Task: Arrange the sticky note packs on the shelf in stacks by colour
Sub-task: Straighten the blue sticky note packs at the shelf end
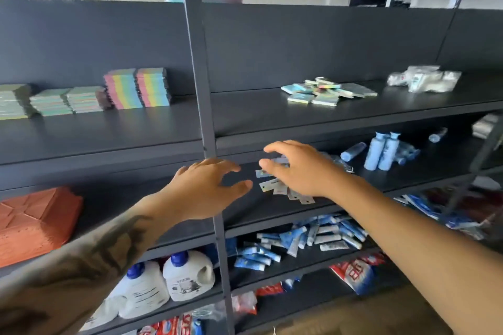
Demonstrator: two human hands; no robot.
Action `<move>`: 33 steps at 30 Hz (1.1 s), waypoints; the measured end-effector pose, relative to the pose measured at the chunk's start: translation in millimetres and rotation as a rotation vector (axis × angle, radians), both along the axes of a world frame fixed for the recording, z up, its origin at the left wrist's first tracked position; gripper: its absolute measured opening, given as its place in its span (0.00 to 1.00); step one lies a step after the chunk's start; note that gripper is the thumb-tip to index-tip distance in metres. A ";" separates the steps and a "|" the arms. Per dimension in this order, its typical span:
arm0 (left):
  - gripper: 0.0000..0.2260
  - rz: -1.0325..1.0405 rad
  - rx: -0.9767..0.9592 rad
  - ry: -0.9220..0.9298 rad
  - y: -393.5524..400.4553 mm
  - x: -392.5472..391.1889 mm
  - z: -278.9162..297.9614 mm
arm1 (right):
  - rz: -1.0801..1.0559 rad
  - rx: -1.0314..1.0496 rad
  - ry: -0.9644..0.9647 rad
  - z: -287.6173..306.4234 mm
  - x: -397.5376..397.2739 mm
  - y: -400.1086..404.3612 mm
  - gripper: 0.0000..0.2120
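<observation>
A loose heap of small sticky note packs (326,91), mostly blue, green and rainbow, lies on the upper dark shelf (272,117) right of the upright post. Left of the post stand tidy stacks: two rainbow-striped stacks (137,87) and lower pale green stacks (65,100). My left hand (206,187) and my right hand (296,168) are both raised in front of the shelf below, fingers spread, holding nothing. Both hands are well below the heap of packs.
A dark metal post (202,90) divides the shelving. Small silver sachets (283,187) and blue bottles (381,151) lie on the middle shelf behind my hands. Orange trays (35,223) sit at left. Detergent jugs (187,275) and blue tubes (313,236) fill lower shelves. Clear bags (424,77) lie at upper right.
</observation>
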State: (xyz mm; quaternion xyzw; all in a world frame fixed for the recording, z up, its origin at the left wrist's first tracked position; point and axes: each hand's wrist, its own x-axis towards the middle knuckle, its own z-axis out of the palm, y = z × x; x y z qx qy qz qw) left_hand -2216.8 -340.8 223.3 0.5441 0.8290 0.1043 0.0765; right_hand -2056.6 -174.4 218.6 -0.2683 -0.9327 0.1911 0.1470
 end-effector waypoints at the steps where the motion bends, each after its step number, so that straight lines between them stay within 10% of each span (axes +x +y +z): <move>1: 0.29 -0.017 0.024 0.004 17.3 10.0 5.3 | -0.031 -0.002 0.010 0.8 13.9 17.4 0.26; 20: 0.31 -0.036 0.095 0.063 424.9 -36.8 26.7 | -0.235 0.161 -0.081 29.3 -8.8 359.3 0.24; 33: 0.24 0.027 0.103 -0.015 455.8 -63.8 14.9 | -0.063 0.223 -0.067 6.4 -37.5 423.5 0.21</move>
